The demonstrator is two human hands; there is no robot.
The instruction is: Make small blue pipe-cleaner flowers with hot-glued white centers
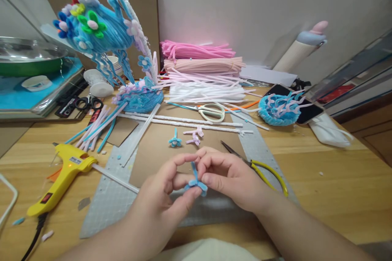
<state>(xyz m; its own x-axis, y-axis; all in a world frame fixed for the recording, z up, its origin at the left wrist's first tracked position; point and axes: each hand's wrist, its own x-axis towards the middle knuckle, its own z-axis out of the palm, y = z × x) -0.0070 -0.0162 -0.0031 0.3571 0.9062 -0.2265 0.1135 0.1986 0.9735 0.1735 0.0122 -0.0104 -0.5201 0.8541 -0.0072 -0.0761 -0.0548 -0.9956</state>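
Note:
Between my two hands is a small blue pipe-cleaner flower (196, 183) with a short stem pointing up. My left hand (171, 191) pinches its petals between thumb and fingers. My right hand (223, 175) is closed at the flower's right side, its fingertips by the stem and a petal. Just beyond my hands, a finished-looking blue flower (175, 142) and some pale pink bent pipe-cleaner pieces (194, 134) lie on brown cardboard (147, 159). Yellow-handled pliers or cutters (269, 175) rest beside my right hand, partly covered by it.
A yellow hot glue gun (61, 175) lies at left on the grey cutting mat's side. Bundled pipe cleaners (202, 67) and white-handled scissors (211, 112) are at the back. A flower-covered blue hanging decoration (104, 28) stands back left; a blue piece (269, 114) sits right, near a phone (309, 110).

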